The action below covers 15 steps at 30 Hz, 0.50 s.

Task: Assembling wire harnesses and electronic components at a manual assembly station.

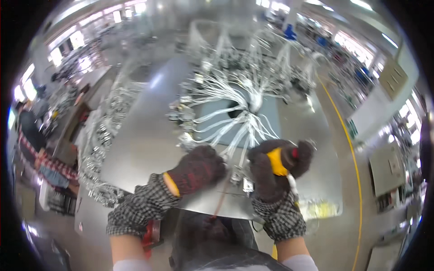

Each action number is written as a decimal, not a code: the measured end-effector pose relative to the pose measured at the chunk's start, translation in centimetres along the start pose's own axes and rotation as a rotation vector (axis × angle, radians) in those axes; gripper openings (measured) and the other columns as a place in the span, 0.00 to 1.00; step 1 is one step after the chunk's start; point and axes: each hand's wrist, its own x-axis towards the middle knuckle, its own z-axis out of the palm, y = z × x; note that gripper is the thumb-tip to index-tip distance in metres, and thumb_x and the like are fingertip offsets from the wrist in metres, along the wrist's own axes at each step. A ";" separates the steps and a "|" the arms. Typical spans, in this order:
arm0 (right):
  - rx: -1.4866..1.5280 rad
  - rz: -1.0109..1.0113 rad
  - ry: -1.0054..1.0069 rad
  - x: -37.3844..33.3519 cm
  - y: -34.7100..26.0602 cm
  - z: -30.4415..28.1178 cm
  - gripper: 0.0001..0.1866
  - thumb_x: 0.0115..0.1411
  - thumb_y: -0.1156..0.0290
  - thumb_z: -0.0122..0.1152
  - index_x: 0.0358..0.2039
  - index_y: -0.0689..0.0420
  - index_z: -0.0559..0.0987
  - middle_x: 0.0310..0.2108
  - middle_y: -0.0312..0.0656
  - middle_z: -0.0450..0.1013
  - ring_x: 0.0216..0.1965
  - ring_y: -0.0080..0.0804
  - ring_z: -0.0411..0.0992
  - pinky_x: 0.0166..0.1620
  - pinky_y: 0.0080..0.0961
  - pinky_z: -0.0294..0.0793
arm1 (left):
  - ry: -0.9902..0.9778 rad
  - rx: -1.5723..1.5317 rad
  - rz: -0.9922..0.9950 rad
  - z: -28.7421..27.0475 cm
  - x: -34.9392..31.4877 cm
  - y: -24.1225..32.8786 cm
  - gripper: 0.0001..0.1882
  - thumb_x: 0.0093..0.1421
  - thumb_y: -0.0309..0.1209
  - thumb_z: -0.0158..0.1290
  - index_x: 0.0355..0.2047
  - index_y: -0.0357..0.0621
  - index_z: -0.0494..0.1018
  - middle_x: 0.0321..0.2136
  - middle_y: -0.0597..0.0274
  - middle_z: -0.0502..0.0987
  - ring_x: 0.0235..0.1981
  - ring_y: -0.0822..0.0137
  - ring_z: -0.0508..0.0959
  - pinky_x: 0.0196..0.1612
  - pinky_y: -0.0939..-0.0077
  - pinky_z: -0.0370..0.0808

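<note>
My left hand (pixel 199 170), in a dark glove with red marks, is closed at the near ends of the white wires (pixel 226 131). Whatever its fingers pinch is hidden. A yellow and dark hand tool (pixel 277 163) with a red spot is gripped in my right hand (pixel 266 176), gloved too. Below that hand hangs a white strip, perhaps a cord. The wires fan out from a thick white bundle (pixel 256 101) over a blue-grey sheet on the metal table (pixel 149 126). Small metallic parts (pixel 236 175) lie between my hands.
More wire bundles and metal parts crowd the table's far side. A heap of silvery parts (pixel 101 153) runs along the left. Farther left is a person in a checked garment (pixel 54 162). A yellow floor line (pixel 355 167) passes on the right. Clear packaging (pixel 318 208) sits at the near right corner.
</note>
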 end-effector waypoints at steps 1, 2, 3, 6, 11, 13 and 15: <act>0.137 0.091 0.073 -0.3 -0.6 0.5 0.46 0.55 0.85 0.63 0.67 0.40 0.51 0.38 0.44 0.73 0.32 0.31 0.74 0.36 0.33 0.79 | -0.043 -0.042 0.005 -0.6 0.0 -0.2 0.11 0.52 0.37 0.55 0.36 0.52 0.75 0.34 0.64 0.75 0.37 0.61 0.74 0.44 0.63 0.70; 0.158 0.050 0.140 -0.3 -0.8 1.1 0.44 0.56 0.84 0.62 0.67 0.40 0.52 0.41 0.44 0.73 0.33 0.30 0.73 0.38 0.33 0.79 | -0.086 -0.087 0.008 -1.2 -0.2 -0.4 0.18 0.52 0.39 0.56 0.43 0.50 0.75 0.40 0.63 0.76 0.40 0.60 0.75 0.47 0.62 0.70; 0.194 0.110 0.204 0.1 -1.5 1.3 0.37 0.56 0.82 0.62 0.61 0.47 0.55 0.35 0.46 0.74 0.30 0.30 0.75 0.33 0.29 0.77 | -0.048 -0.091 0.054 -1.2 0.0 -0.7 0.15 0.54 0.37 0.54 0.42 0.50 0.75 0.38 0.62 0.76 0.39 0.60 0.75 0.46 0.62 0.71; 0.221 0.116 0.223 0.7 -1.6 1.6 0.31 0.56 0.80 0.62 0.56 0.54 0.57 0.32 0.48 0.74 0.27 0.31 0.76 0.29 0.25 0.76 | -0.165 -0.012 0.049 -1.0 0.4 -1.3 0.16 0.52 0.34 0.55 0.43 0.53 0.75 0.36 0.65 0.77 0.41 0.61 0.76 0.46 0.65 0.72; 0.292 0.134 0.276 0.1 -0.9 2.2 0.38 0.57 0.80 0.63 0.63 0.49 0.54 0.37 0.50 0.74 0.31 0.32 0.76 0.34 0.28 0.78 | -0.190 -0.095 0.064 -2.1 1.5 -2.9 0.18 0.50 0.36 0.58 0.43 0.53 0.76 0.34 0.63 0.78 0.40 0.60 0.78 0.45 0.64 0.74; 0.264 0.149 0.241 0.1 -1.0 1.7 0.39 0.58 0.80 0.63 0.64 0.48 0.52 0.38 0.50 0.74 0.32 0.32 0.76 0.35 0.29 0.79 | -0.459 -0.047 -0.035 -4.0 2.6 -2.7 0.22 0.48 0.41 0.61 0.44 0.52 0.75 0.33 0.59 0.80 0.37 0.57 0.80 0.42 0.61 0.76; 0.230 0.165 0.211 -0.1 -0.8 1.4 0.41 0.58 0.80 0.62 0.66 0.48 0.51 0.39 0.50 0.74 0.33 0.32 0.76 0.36 0.30 0.79 | -0.363 -0.225 -0.124 -4.0 1.8 -3.0 0.23 0.48 0.43 0.62 0.45 0.51 0.75 0.33 0.58 0.81 0.37 0.55 0.81 0.41 0.61 0.77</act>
